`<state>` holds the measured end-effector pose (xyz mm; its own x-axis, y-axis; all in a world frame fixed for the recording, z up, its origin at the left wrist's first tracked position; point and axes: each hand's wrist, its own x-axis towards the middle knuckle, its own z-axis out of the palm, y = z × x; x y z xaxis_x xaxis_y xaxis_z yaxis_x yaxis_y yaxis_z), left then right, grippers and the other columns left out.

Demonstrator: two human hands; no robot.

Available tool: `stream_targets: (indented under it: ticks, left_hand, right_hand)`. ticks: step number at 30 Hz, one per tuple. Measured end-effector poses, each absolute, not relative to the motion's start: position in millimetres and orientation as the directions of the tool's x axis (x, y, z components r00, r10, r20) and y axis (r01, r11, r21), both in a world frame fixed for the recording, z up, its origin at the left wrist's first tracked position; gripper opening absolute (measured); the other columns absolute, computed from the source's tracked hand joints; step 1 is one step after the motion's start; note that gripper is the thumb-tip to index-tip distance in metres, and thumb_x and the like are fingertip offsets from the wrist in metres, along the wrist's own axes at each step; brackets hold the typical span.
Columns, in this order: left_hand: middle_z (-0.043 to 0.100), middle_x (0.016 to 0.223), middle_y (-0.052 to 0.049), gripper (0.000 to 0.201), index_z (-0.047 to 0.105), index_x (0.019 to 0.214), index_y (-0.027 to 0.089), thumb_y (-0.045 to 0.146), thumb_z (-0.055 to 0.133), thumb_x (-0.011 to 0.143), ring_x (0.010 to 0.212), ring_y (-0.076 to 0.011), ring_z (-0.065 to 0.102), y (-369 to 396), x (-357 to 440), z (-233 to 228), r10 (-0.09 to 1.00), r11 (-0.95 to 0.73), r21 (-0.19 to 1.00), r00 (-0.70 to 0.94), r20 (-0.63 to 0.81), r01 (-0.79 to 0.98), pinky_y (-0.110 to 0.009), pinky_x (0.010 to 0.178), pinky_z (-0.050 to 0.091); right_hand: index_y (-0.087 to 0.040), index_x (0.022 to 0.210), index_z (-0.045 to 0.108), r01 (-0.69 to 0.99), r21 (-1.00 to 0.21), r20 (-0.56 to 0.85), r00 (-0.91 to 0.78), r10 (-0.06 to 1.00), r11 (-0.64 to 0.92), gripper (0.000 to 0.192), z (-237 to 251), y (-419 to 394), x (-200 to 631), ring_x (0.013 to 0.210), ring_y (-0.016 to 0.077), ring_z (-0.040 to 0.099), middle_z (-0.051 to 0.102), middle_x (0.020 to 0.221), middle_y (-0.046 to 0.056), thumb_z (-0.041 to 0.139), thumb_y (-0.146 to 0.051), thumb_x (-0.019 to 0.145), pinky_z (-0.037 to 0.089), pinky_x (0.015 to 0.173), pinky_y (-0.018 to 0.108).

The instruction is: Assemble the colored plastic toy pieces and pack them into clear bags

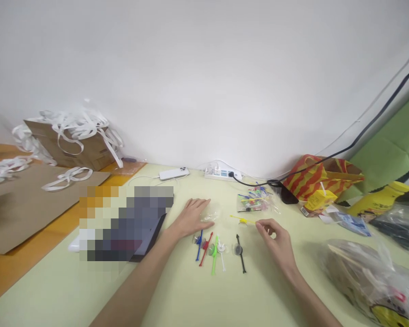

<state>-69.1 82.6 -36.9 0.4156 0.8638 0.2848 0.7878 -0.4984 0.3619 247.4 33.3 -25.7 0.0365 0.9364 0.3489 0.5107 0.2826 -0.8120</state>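
My left hand (191, 218) lies with its fingers stretched out and thumb apart, at the edge of a small clear plastic bag (211, 212). Between the thumb and fingers of my right hand (274, 234) is one end of a yellow arrow spinner (243, 221), held just above the table and pointing left. In front of my hands lies a row of similar spinners: blue (199, 245), red (206, 249), green (214, 259), white (222, 259) and, a little apart to the right, black (241, 259). Round clear pieces show at their middles.
Behind my right hand sits a clear bag of coloured spinners (255, 199). A power strip (223, 173) and white phone (173, 173) lie near the wall. A blurred-out dark device (132, 227) is left; a drink carton (317, 203) and plastic-wrapped bundle (364, 277) are right.
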Motion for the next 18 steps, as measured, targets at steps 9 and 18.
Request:
stream_targets:
  ticks: [9,18]
  left_hand:
    - [0.054,0.145,-0.009,0.073,0.039,0.15,0.024,0.046,0.068,0.087,0.137,-0.0272,0.048,75.7,-69.7,-33.6,0.859,-0.504,0.379,0.403,0.317,0.776,-0.049,0.124,0.02]
    - [0.056,0.143,-0.009,0.073,0.043,0.148,0.024,0.046,0.07,0.084,0.134,-0.0289,0.05,71.4,-70.4,-31.0,0.854,-0.511,0.401,0.395,0.339,0.761,-0.047,0.121,0.028]
  right_hand:
    - [-0.018,0.078,0.073,0.621,-0.699,0.344,-0.143,0.928,0.355,0.028,-11.8,100.6,220.1,0.069,0.0222,0.061,0.073,0.076,0.007,0.057,-0.041,0.084,0.046,0.066,0.033]
    - [-0.018,0.074,0.072,0.661,-0.625,0.334,-0.254,0.908,0.415,0.024,-19.7,129.1,186.8,0.071,0.0221,0.063,0.073,0.075,0.006,0.053,-0.032,0.081,0.045,0.069,0.033]
